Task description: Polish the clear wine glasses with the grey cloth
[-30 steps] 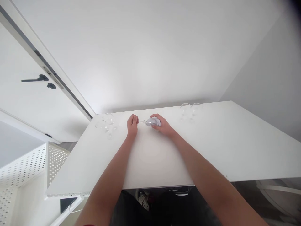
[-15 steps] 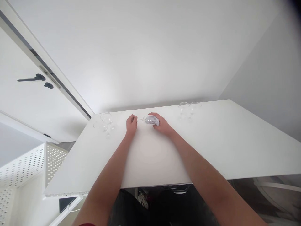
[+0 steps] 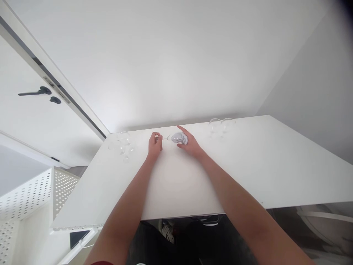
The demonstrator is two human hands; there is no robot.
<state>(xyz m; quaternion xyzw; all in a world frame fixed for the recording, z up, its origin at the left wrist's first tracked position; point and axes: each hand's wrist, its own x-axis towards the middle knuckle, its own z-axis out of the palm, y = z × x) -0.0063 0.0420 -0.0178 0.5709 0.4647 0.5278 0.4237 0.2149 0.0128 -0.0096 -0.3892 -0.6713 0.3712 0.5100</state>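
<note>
A clear wine glass [image 3: 174,138] is held on its side above the table, its bowl toward the right. My left hand [image 3: 154,147] has its fingers closed round the foot end of the stem, hiding most of the foot. A pale grey-white cloth [image 3: 185,138] is bunched inside the bowl and spills out at the rim. My right hand [image 3: 193,147] presses this cloth into the opening, with thumb and a finger spread to either side of the bowl.
Several clear stemmed glasses [image 3: 125,139] stand at the left of the white table [image 3: 179,184]. Two more glasses [image 3: 224,127] stand near the back edge, right of my hands. A wall rises behind; a door with a black handle [image 3: 34,92] is at left.
My right hand's thumb and finger have spread wider apart around the bowl. The glass has shifted slightly right and turned a little, with the left hand's grip on the stem end changed slightly.
</note>
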